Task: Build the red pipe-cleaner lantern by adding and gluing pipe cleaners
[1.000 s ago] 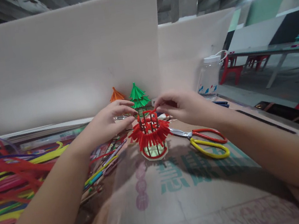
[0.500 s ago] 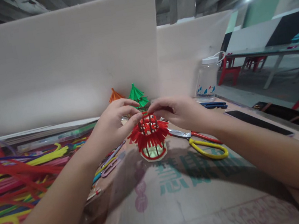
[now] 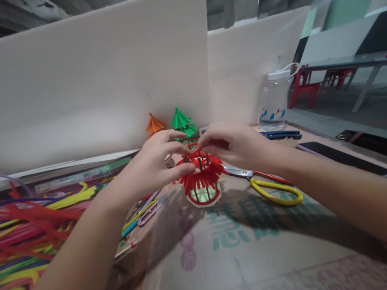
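Observation:
A small pavilion model (image 3: 202,179) with dark posts and a red fringed roof tier stands upright on a pale base in front of me. My left hand (image 3: 161,162) is at its upper left, thumb lower and index finger higher, both against the top of the model. My right hand (image 3: 232,143) is at the upper right, thumb and index finger pinched on a red pipe cleaner (image 3: 193,154) that rings the post tops. The right fingertips are partly hidden behind the knuckles. Scissors (image 3: 274,192) with yellow and red handles lie right of the model.
Behind stand an orange-roofed model (image 3: 154,123) and a green-roofed model (image 3: 181,121). Colourful pipe cleaners (image 3: 26,225) fill the left side. At right are a clear bottle (image 3: 270,101), dark blue pliers (image 3: 282,135) and a black phone (image 3: 342,159). White boards (image 3: 96,87) rise behind.
My left thumb has dropped lower, widening its gap from the index finger. My right hand stays pinched at the top ring. The whole view has shifted slightly.

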The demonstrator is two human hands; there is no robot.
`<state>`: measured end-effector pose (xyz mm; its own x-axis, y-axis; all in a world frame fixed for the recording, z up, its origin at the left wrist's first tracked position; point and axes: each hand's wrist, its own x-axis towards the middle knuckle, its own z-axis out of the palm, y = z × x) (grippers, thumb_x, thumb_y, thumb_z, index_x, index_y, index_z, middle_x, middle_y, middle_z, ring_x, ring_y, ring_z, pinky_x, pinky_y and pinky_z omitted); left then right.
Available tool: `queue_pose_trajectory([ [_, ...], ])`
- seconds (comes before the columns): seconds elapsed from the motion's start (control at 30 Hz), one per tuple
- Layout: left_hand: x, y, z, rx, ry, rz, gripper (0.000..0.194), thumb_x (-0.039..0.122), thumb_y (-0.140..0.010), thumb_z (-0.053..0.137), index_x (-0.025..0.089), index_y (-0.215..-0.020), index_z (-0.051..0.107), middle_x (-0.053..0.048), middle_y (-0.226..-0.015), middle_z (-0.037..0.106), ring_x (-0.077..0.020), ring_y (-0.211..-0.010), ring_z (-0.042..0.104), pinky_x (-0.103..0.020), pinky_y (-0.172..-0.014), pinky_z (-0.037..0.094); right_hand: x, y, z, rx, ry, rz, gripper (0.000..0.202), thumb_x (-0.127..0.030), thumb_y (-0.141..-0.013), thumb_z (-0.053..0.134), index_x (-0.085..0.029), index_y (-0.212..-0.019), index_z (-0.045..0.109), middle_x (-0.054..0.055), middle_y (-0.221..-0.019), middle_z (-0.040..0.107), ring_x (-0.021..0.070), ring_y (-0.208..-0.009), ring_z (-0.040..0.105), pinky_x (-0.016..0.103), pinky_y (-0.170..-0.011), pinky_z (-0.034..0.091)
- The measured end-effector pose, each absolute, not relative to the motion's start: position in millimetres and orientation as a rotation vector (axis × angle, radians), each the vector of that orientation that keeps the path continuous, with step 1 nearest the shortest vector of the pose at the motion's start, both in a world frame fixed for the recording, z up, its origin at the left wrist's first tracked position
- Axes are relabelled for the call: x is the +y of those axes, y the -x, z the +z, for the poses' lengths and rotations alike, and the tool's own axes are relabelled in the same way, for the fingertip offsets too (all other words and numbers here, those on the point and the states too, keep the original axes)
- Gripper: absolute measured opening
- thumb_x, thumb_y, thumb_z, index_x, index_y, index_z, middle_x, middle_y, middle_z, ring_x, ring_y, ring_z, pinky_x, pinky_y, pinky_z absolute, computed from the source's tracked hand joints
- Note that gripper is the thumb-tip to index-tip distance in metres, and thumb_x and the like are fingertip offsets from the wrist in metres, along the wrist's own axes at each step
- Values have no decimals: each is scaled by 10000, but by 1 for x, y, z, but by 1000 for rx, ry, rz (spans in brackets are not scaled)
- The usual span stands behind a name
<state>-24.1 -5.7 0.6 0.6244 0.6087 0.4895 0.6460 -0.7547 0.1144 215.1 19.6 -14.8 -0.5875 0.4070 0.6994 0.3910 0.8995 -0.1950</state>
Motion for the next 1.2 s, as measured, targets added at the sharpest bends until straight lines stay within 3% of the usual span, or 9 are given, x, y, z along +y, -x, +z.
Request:
queue_pose_trajectory([
  [0.33, 11, 29, -12, -1122, 2841, -718, 221, 412, -947, 630, 241, -990, 763, -95, -1469, 528, -294, -1372, 474, -496, -1133, 413, 24, -213, -20, -2331, 558, -1, 222, -118, -943, 549, -186, -1038, 738, 61, -980, 666, 159, -862, 614, 273, -764, 460],
  [0.77, 7, 28, -10, -1114, 2833, -719, 252, 428, -950, 620, 217, -970, 757, -124, -1433, 554, -302, -1355, 498, -503, -1116, 425, 24, -211, -23, -2349, 639, -24, 216, -129, -940, 559, -197, -1021, 747, 39, -951, 645, 126, -760, 576, 248, -680, 397],
  [1.2, 6, 26, -9, -1116, 2825, -873, 282, 360, -983, 520, 210, -974, 760, -118, -1386, 599, -272, -1310, 539, -495, -1108, 433, 26, -214, -19, -2338, 573, 4, 198, -93, -915, 580, -169, -997, 743, 48, -923, 672, 147, -815, 607, 256, -718, 439],
])
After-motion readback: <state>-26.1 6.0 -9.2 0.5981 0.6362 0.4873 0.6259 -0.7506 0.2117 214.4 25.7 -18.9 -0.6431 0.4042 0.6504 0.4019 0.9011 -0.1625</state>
